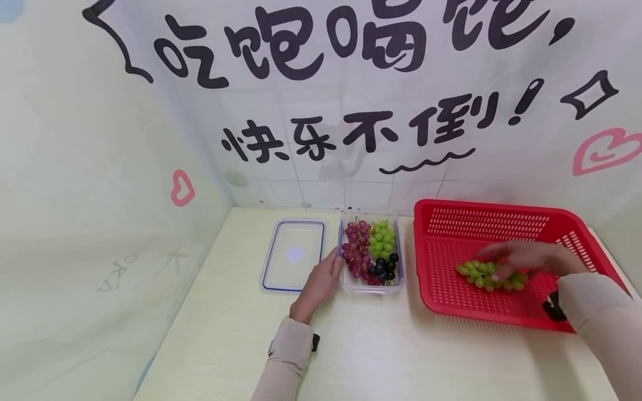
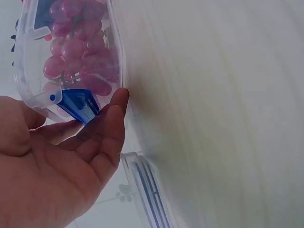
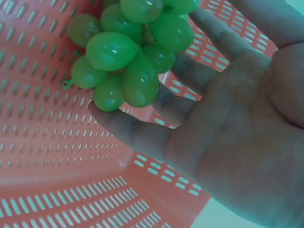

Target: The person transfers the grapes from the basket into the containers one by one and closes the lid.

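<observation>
A clear plastic food container [image 1: 371,288] stands mid-table, holding a bunch of red grapes [image 1: 357,248], a bunch of green grapes [image 1: 382,238] and a bunch of dark grapes [image 1: 383,268]. My left hand [image 1: 321,281] holds the container's left side, its fingers by a blue latch flap [image 2: 78,103]. Inside a red plastic basket [image 1: 436,267] lies another bunch of green grapes [image 1: 481,274]. My right hand [image 1: 519,259] is over that bunch. The right wrist view has its fingers [image 3: 135,135] fairly straight and spread, beside and behind the grapes; the thumb tip is out of that view.
A clear lid with a blue seal [image 1: 293,256] lies flat left of the container. The basket's raised rim [image 1: 501,207] stands to the right. Behind the pale table [image 1: 351,345] is a white wall sheet [image 1: 321,100] with dark lettering.
</observation>
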{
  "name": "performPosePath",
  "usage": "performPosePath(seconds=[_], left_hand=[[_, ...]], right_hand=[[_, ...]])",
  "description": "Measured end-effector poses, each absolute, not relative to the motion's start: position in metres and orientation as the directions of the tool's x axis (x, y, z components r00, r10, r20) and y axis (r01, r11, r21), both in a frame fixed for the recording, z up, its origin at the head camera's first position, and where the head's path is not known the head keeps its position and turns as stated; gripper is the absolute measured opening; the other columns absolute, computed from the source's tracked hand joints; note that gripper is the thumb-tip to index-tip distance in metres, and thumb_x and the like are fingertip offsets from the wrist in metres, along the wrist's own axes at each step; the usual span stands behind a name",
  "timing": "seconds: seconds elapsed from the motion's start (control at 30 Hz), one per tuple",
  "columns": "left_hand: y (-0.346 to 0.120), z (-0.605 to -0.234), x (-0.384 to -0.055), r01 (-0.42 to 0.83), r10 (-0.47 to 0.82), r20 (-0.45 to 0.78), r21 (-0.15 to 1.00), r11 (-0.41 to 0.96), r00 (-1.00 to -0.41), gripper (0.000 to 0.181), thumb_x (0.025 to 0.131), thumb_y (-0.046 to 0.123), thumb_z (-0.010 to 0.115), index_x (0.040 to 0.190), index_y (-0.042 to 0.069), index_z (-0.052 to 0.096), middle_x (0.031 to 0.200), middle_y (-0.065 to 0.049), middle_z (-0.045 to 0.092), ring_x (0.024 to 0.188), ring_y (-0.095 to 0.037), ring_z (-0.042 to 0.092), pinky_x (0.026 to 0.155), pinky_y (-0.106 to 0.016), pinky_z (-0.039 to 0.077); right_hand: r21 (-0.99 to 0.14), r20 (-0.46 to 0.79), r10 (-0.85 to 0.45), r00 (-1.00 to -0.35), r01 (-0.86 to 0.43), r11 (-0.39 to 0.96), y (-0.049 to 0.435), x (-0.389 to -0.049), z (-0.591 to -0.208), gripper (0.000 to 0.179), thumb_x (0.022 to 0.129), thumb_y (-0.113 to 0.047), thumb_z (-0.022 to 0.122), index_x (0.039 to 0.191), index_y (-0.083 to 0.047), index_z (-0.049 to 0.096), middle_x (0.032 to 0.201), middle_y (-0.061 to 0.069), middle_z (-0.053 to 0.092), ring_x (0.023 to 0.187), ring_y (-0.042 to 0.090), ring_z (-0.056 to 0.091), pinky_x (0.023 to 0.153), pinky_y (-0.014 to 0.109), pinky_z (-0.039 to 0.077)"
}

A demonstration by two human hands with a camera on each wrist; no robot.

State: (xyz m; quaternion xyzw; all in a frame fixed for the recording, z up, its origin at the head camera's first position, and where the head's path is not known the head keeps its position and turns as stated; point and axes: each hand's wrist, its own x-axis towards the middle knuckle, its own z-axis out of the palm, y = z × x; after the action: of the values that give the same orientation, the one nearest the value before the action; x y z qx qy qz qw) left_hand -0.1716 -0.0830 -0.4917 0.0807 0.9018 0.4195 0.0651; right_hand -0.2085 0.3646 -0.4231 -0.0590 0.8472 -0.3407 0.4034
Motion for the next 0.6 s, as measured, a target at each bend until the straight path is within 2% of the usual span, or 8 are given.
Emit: performPosePath(seconds=[0.1,0.37,0.6], left_hand=[[-0.0825,-0.4912,-0.1719,0.094,0.200,-0.045,0.768,0.634,-0.979,0.052,0.110,0.029,0.032,0.155,0.003,0.030,0.152,-0.018,0.043,0.142,-0.037,0.039,0.117,-0.049,0.034],[-0.0821,-0.4894,-0.1711,0.092,0.198,-0.045,0.770,0.631,-0.979,0.051,0.110,0.028,0.032,0.155,0.004,0.030,0.151,-0.018,0.045,0.141,-0.036,0.039,0.116,-0.050,0.035],[-0.0820,-0.4900,-0.1714,0.095,0.198,-0.042,0.769,0.632,-0.979,0.051,0.110,0.027,0.033,0.155,0.005,0.032,0.149,-0.019,0.047,0.140,-0.037,0.041,0.115,-0.052,0.036]], right_hand=[[-0.627,-0.646,-0.394,-0.654,0.160,0.763,0.3621,-0.2107,-0.4249,0.080,0.082,-0.017,0.079,0.147,0.005,0.038,0.141,0.032,0.038,0.122,0.044,0.041,0.093,0.049,0.056],[-0.571,-0.654,-0.355,-0.668,0.128,0.811,0.3585,-0.2137,-0.4245,0.083,0.076,-0.024,0.084,0.144,0.001,0.045,0.136,0.027,0.044,0.116,0.038,0.047,0.091,0.050,0.056],[-0.571,-0.662,-0.351,-0.662,0.142,0.808,0.3584,-0.2136,-0.4250,0.077,0.079,-0.025,0.082,0.141,0.003,0.046,0.132,0.022,0.050,0.111,0.030,0.051,0.088,0.045,0.057]])
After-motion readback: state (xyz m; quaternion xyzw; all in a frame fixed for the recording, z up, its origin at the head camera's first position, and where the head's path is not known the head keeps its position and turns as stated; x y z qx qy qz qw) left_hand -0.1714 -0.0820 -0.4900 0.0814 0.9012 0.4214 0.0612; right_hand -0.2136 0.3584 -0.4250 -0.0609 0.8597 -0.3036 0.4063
